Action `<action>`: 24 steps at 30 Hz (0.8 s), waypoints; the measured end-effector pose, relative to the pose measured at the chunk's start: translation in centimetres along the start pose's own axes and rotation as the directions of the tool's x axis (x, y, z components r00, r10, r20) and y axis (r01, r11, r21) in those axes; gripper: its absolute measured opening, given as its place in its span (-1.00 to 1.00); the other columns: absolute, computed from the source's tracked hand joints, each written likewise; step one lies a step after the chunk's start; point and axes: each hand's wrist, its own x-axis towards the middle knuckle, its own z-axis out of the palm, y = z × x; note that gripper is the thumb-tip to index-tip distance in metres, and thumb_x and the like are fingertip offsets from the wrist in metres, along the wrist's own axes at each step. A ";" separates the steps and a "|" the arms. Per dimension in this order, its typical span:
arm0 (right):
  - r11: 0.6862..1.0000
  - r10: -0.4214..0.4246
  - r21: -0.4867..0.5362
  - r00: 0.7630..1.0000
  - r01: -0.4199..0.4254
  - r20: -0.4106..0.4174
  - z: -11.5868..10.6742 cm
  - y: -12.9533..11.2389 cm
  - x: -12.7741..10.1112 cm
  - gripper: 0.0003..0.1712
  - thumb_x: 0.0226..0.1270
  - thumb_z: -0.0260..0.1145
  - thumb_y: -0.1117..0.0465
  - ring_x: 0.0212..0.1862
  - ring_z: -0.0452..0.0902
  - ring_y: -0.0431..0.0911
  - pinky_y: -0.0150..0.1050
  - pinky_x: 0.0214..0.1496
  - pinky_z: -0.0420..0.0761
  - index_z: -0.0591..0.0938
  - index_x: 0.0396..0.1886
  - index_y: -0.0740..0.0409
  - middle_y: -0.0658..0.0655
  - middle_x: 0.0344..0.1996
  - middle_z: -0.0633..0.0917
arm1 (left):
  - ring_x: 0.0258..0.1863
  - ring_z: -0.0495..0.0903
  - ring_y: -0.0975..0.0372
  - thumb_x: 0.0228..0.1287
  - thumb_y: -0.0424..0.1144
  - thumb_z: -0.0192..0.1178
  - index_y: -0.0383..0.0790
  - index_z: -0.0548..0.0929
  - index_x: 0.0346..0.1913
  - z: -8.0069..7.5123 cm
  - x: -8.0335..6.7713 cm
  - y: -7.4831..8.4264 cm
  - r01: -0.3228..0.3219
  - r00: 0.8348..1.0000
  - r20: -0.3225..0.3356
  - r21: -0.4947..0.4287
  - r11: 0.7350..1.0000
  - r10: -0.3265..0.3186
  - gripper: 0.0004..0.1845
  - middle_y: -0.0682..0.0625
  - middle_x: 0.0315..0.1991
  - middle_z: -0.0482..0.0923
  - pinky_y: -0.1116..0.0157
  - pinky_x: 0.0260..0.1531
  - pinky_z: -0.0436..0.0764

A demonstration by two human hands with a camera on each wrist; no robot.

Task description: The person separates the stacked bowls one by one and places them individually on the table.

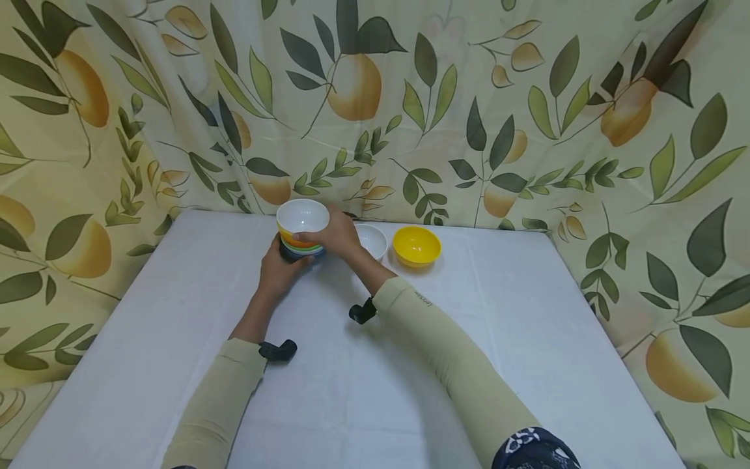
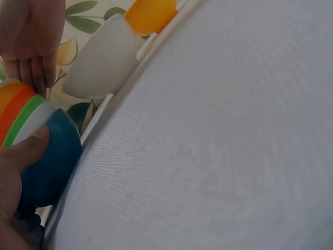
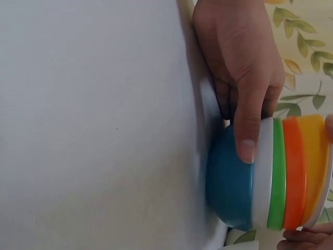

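A stack of nested bowls (image 1: pixel 301 236) stands near the table's far edge. From the top it shows white, yellow, orange, green, white and blue bowls. My left hand (image 1: pixel 278 270) grips the stack low down, its thumb across the blue bowl (image 2: pixel 54 164); its other fingers are mostly hidden behind. Higher up, my right hand (image 1: pixel 338 233) holds the stack near the top white bowl (image 1: pixel 303 213), thumb on the near side. In the right wrist view only some right fingertips (image 3: pixel 307 239) and part of the thumb show, by the upper rims.
Just right of the stack sits a single white bowl (image 1: pixel 375 242), partly behind my right hand. Beside it is a yellow bowl (image 1: pixel 416 246). A white cloth covers the table (image 1: pixel 351 391). A fruit-patterned curtain (image 1: pixel 363 150) hangs behind the far edge.
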 end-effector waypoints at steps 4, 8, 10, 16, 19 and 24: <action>1.000 -0.013 0.011 1.000 0.013 -0.002 0.1 -0.1 0.0 0.05 0.06 0.68 -0.20 0.17 0.59 0.02 -0.11 0.16 0.65 0.48 0.43 0.23 0.16 0.19 0.67 | 0.59 0.15 -0.10 0.26 -0.01 0.51 -0.23 -0.01 0.70 0.0 -0.1 0.1 -0.001 1.000 0.000 0.001 1.000 0.001 0.14 -0.28 0.60 0.19 -0.10 0.57 0.13; 1.000 -0.013 0.022 1.000 0.013 -0.004 0.2 -0.1 0.0 0.04 0.08 0.68 -0.18 0.18 0.59 0.03 -0.09 0.16 0.64 0.47 0.44 0.23 0.16 0.20 0.66 | 0.59 0.15 -0.10 0.28 -0.02 0.51 -0.21 0.00 0.70 0.0 -0.2 0.3 -0.003 1.000 0.001 -0.004 1.000 0.003 0.13 -0.27 0.60 0.19 -0.09 0.57 0.15; 0.999 -0.012 0.031 1.000 0.012 -0.006 0.3 0.0 0.0 0.05 0.09 0.67 -0.17 0.18 0.59 0.03 -0.09 0.17 0.65 0.45 0.46 0.23 0.16 0.20 0.65 | 0.58 0.16 -0.10 0.28 -0.02 0.51 -0.21 0.00 0.70 0.0 -0.2 0.3 -0.004 1.000 0.000 -0.006 1.000 0.004 0.13 -0.26 0.59 0.20 -0.09 0.56 0.16; 0.998 -0.007 0.063 1.000 0.008 -0.018 0.6 0.2 0.3 0.05 0.10 0.67 -0.15 0.18 0.58 0.00 -0.12 0.18 0.65 0.44 0.48 0.20 0.14 0.22 0.64 | 0.58 0.17 -0.10 0.27 -0.02 0.50 -0.20 0.00 0.70 0.0 -0.1 0.3 -0.004 1.000 0.002 -0.005 1.000 0.004 0.13 -0.26 0.59 0.20 -0.10 0.56 0.17; 0.997 -0.003 0.072 1.000 0.005 -0.024 0.7 0.1 0.3 0.04 0.10 0.67 -0.14 0.18 0.58 0.01 -0.13 0.18 0.65 0.44 0.47 0.21 0.14 0.21 0.64 | 0.58 0.16 -0.10 0.27 -0.03 0.50 -0.20 0.00 0.70 0.0 -0.1 0.3 -0.001 1.000 0.002 -0.002 1.000 0.001 0.13 -0.26 0.59 0.20 -0.09 0.56 0.16; 0.997 -0.004 0.074 0.999 0.006 -0.033 0.7 -0.1 0.1 0.00 0.11 0.66 -0.11 0.17 0.58 0.03 -0.11 0.18 0.64 0.44 0.44 0.24 0.18 0.19 0.65 | 0.58 0.17 -0.10 0.27 -0.06 0.51 -0.21 0.01 0.69 0.1 -0.2 0.3 -0.006 1.000 -0.004 -0.008 1.000 0.006 0.12 -0.27 0.59 0.21 -0.09 0.56 0.17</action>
